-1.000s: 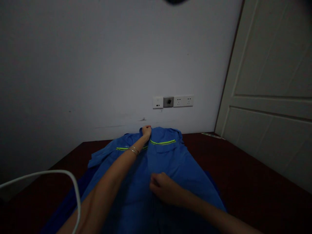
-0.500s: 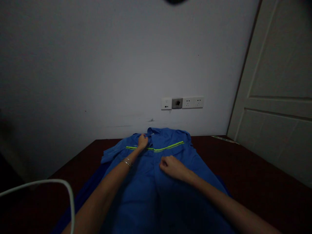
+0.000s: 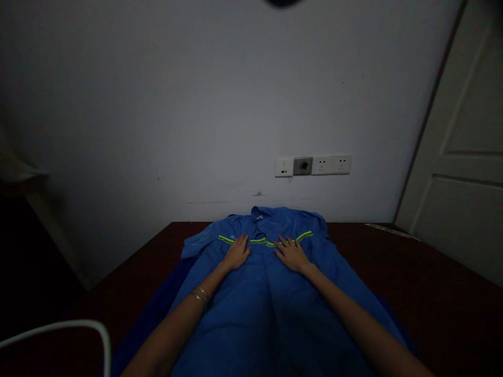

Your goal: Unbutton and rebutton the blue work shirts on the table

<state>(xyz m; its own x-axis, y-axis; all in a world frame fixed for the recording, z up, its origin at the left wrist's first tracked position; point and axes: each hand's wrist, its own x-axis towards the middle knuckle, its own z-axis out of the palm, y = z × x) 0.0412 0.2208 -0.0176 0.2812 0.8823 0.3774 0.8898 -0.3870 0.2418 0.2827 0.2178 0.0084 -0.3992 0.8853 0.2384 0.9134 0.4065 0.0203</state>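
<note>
A blue work shirt [image 3: 267, 309] with a neon yellow chest stripe lies spread flat, front up, on a dark red table [image 3: 416, 272], its collar toward the wall. My left hand [image 3: 237, 253] lies flat on the shirt's chest just below the stripe, fingers stretched out; a bracelet sits on that wrist. My right hand [image 3: 291, 253] rests palm down beside it on the other side of the button line, fingers spread. Neither hand holds anything.
A grey wall stands right behind the table, with a row of white sockets [image 3: 313, 165]. A white door [image 3: 463, 157] is at the right. A white curved tube or cable [image 3: 84, 327] shows at the lower left. A flat strip [image 3: 389, 230] lies on the table's far right.
My left hand came back from the collar to the chest and opened flat. My right hand moved up from mid-shirt and uncurled. The view swung left.
</note>
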